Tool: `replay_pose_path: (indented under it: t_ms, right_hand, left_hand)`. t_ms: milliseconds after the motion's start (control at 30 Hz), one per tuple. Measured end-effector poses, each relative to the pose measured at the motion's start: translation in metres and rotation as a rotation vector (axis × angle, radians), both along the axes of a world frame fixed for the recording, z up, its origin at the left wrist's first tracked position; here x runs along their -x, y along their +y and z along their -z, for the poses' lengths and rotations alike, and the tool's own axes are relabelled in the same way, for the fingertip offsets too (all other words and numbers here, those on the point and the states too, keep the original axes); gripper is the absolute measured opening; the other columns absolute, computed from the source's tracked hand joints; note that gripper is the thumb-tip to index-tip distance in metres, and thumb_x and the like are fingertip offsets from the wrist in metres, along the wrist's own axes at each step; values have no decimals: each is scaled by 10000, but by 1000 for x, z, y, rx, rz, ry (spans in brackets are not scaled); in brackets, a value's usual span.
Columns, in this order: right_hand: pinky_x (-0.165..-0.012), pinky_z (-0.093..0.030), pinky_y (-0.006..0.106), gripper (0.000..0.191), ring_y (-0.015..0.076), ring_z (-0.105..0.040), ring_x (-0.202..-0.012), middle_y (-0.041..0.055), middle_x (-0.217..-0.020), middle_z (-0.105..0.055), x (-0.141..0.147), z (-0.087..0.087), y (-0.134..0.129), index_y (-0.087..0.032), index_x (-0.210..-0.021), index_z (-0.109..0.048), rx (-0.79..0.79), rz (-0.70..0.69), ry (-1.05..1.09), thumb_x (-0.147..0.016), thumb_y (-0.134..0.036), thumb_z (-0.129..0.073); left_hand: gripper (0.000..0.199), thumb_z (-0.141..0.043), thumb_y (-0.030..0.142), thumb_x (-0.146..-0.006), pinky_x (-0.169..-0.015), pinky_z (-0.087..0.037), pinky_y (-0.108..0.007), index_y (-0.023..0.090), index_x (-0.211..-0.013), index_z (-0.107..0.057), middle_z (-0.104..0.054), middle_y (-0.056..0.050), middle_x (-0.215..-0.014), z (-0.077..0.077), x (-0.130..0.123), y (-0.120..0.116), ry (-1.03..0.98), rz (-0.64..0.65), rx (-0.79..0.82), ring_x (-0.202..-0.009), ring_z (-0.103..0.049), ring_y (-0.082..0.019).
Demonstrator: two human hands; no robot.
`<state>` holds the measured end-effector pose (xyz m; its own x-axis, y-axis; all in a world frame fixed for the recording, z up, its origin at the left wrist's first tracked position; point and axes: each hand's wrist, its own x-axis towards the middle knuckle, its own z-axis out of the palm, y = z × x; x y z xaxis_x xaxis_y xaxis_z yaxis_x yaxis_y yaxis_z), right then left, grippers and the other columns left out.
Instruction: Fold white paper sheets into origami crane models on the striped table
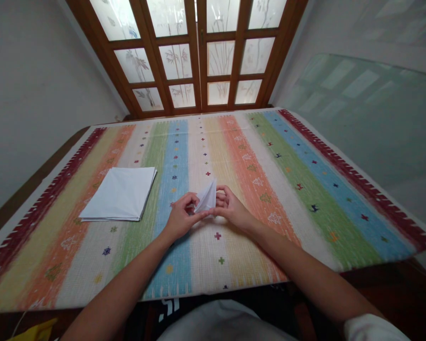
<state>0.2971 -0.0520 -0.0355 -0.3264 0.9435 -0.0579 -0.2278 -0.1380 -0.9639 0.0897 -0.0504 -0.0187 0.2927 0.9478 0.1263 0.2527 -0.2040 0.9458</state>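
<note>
A small folded piece of white paper (207, 198) with a pointed top is held upright between my two hands, just above the striped tablecloth. The fingers of my left hand (183, 214) grip its left side, with the thumb at the lower edge. On the right side, my right hand (230, 206) pinches it, its thumb also at the bottom edge and its fingers curled behind. Both thumbs nearly meet under the paper. To the left of my left hand lies a stack of white paper sheets (119, 193), flat on the cloth.
The table is covered by a colourful striped cloth (284, 189) with fringe-like patterns. Beyond its far edge stand wooden doors with frosted panes (177, 61). A glass panel (369, 113) leans by the right wall. Something yellow (37, 331) shows at the lower left.
</note>
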Motion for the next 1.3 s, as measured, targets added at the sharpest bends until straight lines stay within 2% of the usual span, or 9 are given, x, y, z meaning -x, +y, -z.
replay_pose_path:
  t_ms: [167,333,533,633,733,833,933,1100,1300]
  right_hand:
    - [-932,-597,407,484,226,-722,-982,58,-1068,-701,-1,-2,-1,-240,-1081,-591,-87,-88,-70,-780,-489,-876]
    - [-1003,-562,400,238,245,-673,-1183,102,-1277,-680,-4,-5,0,-223,-1007,-667,-224,-22,-179,-855,-376,-765]
    - [-788,-579,346,266,192,-704,-838,21,-918,-711,-7,-6,2,-233,-1014,-619,-97,19,-163,-855,-401,-751]
    - [-630,-545,280,367,154,-657,-713,-15,-895,-676,-7,-5,2,-258,-1057,-572,-21,92,-141,-792,-376,-796]
    - [-623,-540,272,368,153,-662,-731,-7,-938,-692,-9,-2,4,-258,-1073,-578,-61,149,-201,-777,-325,-785]
    - [-677,-527,286,181,162,-667,-759,16,-878,-716,-14,1,7,-216,-1023,-656,-182,130,-376,-849,-253,-688]
    - [-689,-500,297,169,156,-627,-720,23,-845,-720,-17,2,7,-200,-1024,-721,-334,115,-608,-879,-161,-643]
    - [-832,-525,344,210,188,-651,-880,76,-1039,-726,-15,3,4,-205,-1058,-738,-529,140,-813,-890,-93,-679]
    - [-824,-516,347,239,196,-639,-843,40,-927,-700,-16,-3,0,-205,-1076,-711,-497,105,-902,-862,-105,-748]
  left_hand:
    - [429,-852,515,-800,-629,-459,-231,200,-854,-567,-615,3,-844,0,0,0,-14,3,41,-741,-582,-145]
    - [366,-764,516,-877,-642,-499,-243,187,-937,-615,-649,-3,-840,-1,2,2,-83,15,92,-711,-625,-144]
    - [488,-806,435,-837,-601,-539,-209,233,-1171,-514,-675,-11,-1004,2,-2,0,-235,-3,170,-709,-688,-126]
    - [518,-783,413,-847,-567,-554,-210,256,-1222,-462,-685,-22,-1056,1,-3,0,-246,-13,225,-703,-721,-137]
    - [377,-709,431,-903,-548,-554,-227,239,-1155,-504,-704,-44,-1075,2,-1,1,-136,-14,229,-650,-718,-135]
    - [245,-659,366,-938,-574,-515,-234,231,-1114,-554,-717,-1,-900,5,1,2,86,17,107,-581,-654,-117]
    - [194,-672,268,-915,-654,-507,-274,232,-1097,-615,-689,18,-818,7,2,2,350,67,-76,-618,-612,-135]
    - [230,-711,252,-901,-923,-562,-441,235,-1130,-721,-653,-85,-1126,7,2,0,570,96,-304,-998,-648,-256]
    - [271,-651,189,-940,-1085,-514,-533,220,-1201,-720,-661,-122,-1327,11,4,3,570,214,-358,-1212,-604,-310]
